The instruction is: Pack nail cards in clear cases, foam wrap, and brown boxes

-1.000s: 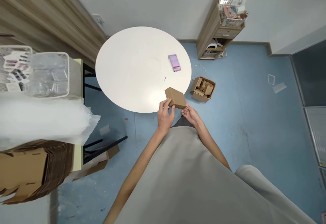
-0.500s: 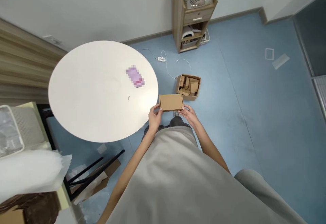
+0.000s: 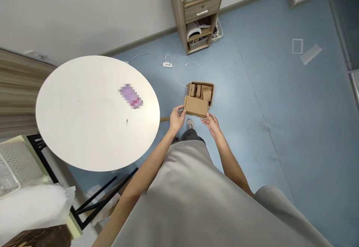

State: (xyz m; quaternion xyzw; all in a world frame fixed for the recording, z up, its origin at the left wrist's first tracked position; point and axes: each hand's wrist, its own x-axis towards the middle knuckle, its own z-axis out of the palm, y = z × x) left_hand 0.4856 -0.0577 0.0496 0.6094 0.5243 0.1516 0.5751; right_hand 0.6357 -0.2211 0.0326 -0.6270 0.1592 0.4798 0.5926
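Observation:
A flat brown cardboard box (image 3: 196,106) is held level in front of my body, a hand at each end. My left hand (image 3: 177,119) grips its left end, thumb on the near corner and fingers behind. At the near right corner, my right hand (image 3: 211,123) pinches the box between thumb and fingers. Beyond and below it on the floor stands an open carton (image 3: 212,94) with several small cardboard boxes (image 3: 206,95) inside. The held box hides the carton's near part from view.
A round white table (image 3: 92,134) stands left, bearing a pixelated purple item (image 3: 131,96). A wooden cabinet (image 3: 181,18) with baskets is against the wall. White cable (image 3: 176,76) lies on the blue floor. A black-framed shelf (image 3: 84,217) is at lower left.
Both hands have moved the box slightly right and forward, so it now overlaps the carton in view. My view has shifted; the table and cabinet appear further left.

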